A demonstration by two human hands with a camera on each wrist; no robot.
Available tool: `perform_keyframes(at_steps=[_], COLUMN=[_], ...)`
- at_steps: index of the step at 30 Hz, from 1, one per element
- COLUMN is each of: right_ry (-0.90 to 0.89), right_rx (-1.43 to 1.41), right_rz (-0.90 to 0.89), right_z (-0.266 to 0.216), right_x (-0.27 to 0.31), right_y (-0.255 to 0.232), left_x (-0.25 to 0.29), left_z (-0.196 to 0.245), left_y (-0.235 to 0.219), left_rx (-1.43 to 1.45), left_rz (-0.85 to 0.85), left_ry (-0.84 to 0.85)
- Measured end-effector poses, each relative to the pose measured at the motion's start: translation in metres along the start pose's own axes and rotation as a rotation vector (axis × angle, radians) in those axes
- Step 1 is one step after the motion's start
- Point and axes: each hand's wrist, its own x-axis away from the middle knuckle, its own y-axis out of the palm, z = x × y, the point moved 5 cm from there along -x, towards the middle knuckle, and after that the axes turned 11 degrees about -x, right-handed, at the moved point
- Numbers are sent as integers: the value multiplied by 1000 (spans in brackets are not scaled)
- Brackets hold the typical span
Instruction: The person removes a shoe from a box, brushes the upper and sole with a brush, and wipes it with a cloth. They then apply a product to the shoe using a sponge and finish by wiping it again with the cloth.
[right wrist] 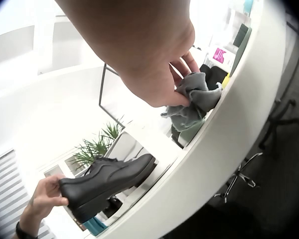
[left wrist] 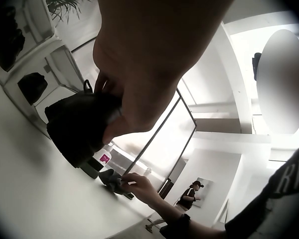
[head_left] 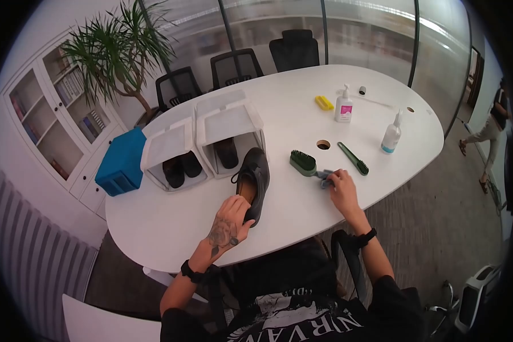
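A black lace-up shoe (head_left: pixel 257 178) with a tan insole is gripped at its heel by my left hand (head_left: pixel 231 219), thumb along the outside and fingers at the opening. The right wrist view shows the shoe (right wrist: pixel 109 181) side-on, toe pointing away from that hand. My right hand (head_left: pixel 343 191) pinches a crumpled grey cloth (right wrist: pixel 192 99) between thumb and fingers, low over the table. Just left of the cloth lies a green shoe brush (head_left: pixel 303 163), bristles up. Beyond that hand is a long-handled green brush (head_left: pixel 353 158).
Two white shoe boxes (head_left: pixel 202 178) with open fronts hold dark shoes at the left, beside a blue box (head_left: pixel 121 161). Farther back stand a pump bottle (head_left: pixel 343 108), a spray bottle (head_left: pixel 391 137) and a yellow brush (head_left: pixel 324 102). A cable hole (head_left: pixel 323 145) pierces the white table (head_left: pixel 290 222).
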Motion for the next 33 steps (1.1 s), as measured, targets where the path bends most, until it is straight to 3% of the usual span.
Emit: perform_keyframes(at_steps=[4, 8, 11, 15, 18, 23, 28, 33], right_ry=[50, -6, 75, 218, 370, 392, 493, 64], right_rx=[145, 14, -170, -89, -142, -151, -43, 351], right_rz=[5, 67, -20, -140, -341, -460, -714, -296], right_z=[28, 15, 9, 41, 60, 73, 56, 3], right_x=[-5, -22, -45, -78, -106, -126, -135, -88], right_y=[-15, -22, -1, 62, 99, 126, 130, 118], left_x=[14, 31, 47, 59, 58, 49, 26, 15], left_z=[-5, -14, -18, -28, -43, -71, -38, -33], left_y=[-2, -2, 0, -1, 0, 5, 18, 58], left_rx=[57, 8, 58, 198, 286, 353, 22, -139], left_rz=[-48, -86, -106, -146, -140, -183, -196, -83], left_ry=[24, 103, 97, 49, -23, -176, -93, -28])
